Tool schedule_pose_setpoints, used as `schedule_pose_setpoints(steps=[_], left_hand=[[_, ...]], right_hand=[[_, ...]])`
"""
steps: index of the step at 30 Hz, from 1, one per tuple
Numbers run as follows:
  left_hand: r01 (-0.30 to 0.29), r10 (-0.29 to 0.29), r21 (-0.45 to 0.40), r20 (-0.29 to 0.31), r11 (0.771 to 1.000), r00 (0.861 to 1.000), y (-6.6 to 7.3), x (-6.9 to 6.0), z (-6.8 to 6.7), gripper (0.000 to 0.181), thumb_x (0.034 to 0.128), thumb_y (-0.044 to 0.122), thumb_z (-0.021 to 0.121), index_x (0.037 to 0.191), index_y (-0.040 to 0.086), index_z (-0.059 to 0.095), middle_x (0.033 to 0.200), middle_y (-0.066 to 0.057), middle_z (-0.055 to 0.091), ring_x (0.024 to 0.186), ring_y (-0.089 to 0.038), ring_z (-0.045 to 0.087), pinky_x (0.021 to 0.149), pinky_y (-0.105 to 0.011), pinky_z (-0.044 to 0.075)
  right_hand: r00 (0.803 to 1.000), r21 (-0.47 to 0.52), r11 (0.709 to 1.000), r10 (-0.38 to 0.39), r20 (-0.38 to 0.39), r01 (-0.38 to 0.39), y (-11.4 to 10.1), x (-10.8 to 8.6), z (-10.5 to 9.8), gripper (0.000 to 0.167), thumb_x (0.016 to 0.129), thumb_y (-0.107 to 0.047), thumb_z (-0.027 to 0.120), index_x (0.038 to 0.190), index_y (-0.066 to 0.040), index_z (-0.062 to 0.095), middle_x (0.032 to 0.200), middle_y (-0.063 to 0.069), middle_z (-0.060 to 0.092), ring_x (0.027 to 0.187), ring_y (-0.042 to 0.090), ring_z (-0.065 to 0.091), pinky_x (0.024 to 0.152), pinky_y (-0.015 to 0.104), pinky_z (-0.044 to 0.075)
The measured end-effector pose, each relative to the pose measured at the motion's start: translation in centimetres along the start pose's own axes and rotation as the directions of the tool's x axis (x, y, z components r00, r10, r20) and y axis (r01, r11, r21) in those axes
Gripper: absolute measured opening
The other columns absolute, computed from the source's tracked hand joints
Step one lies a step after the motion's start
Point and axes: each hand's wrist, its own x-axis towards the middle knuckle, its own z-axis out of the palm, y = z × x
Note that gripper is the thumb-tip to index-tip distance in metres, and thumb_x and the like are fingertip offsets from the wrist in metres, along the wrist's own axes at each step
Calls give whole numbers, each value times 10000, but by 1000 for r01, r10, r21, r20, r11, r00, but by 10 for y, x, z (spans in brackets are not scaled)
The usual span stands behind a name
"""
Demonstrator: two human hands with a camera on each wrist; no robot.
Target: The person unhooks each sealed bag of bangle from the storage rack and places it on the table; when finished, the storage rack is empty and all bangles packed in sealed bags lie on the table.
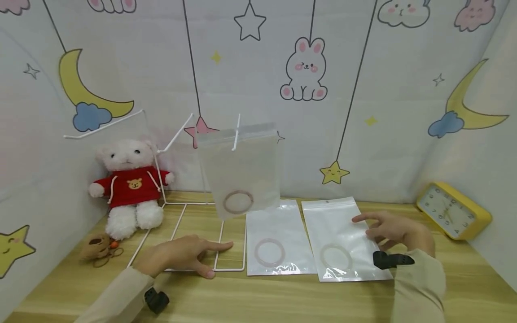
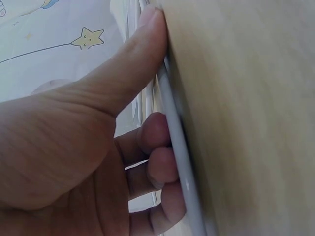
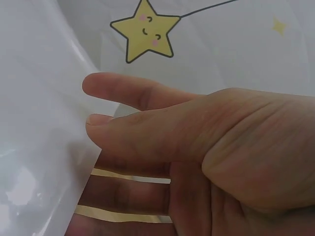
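My left hand rests on the base of a white wire rack, its index finger pointing right. The left wrist view shows the thumb and fingertips touching the rack's white bar. Hanging from the rack's hook is a clear zip bag with a brownish ring inside. My right hand lies at the right edge of a white zip bag holding a pale ring. Its thumb and index finger are apart over that edge; other fingertips are hidden behind the bag.
Between the rack and the right-hand bag lies another white bag with a pinkish ring. A white plush bear in red sits behind the rack on the left, near a small brown plush. A yellow clock stands at right.
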Motion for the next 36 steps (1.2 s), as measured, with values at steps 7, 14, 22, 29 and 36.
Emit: schedule_pose_setpoints(steps=[7, 14, 22, 29, 36], left_hand=[[-5, 5, 0, -6, 1000, 1000, 1, 0, 1, 758, 821, 471, 751, 1490, 213, 505, 630, 118, 293, 580, -52, 258, 591, -255, 294], [-3, 3, 9, -6, 1000, 1000, 3, 1, -2, 758, 820, 483, 750, 1490, 226, 505, 634, 119, 312, 592, -50, 282, 623, -257, 329], [-32, 32, 1, -4, 999, 999, 1, 2, -5, 760, 831, 469, 751, 1492, 191, 500, 603, 123, 348, 564, -29, 294, 592, -239, 328], [-21, 21, 2, 15, 1000, 1000, 1, 2, -5, 744, 853, 462, 746, 1499, 197, 489, 607, 111, 415, 564, -23, 349, 599, -241, 359], [1, 0, -33, 34, 999, 999, 0, 1, -3, 709, 861, 445, 754, 1482, 222, 497, 624, 114, 460, 577, -19, 406, 604, -244, 377]], right_hand=[[999, 39, 999, -31, 14, 31, -1, -9, -4, 554, 963, -33, 568, 1491, -34, 403, 1044, 141, 568, 882, 255, 566, 804, 435, 537], [995, 35, 994, -101, 26, 100, -16, -27, -15, 598, 993, -52, 548, 1534, 4, 300, 1358, 346, 499, 1038, 356, 655, 837, 493, 545], [987, -41, 987, -156, 31, 157, -26, -32, -21, 574, 1005, -57, 528, 1521, 34, 295, 1358, 389, 483, 1028, 357, 665, 817, 498, 543], [970, -92, 967, -233, 64, 238, -26, -34, -23, 541, 1027, -81, 528, 1509, 46, 320, 1338, 365, 520, 997, 290, 664, 845, 509, 528], [962, -139, 952, -265, 69, 272, -38, -30, -13, 502, 1016, -69, 530, 1486, 39, 390, 1287, 295, 587, 966, 267, 662, 821, 456, 525]])
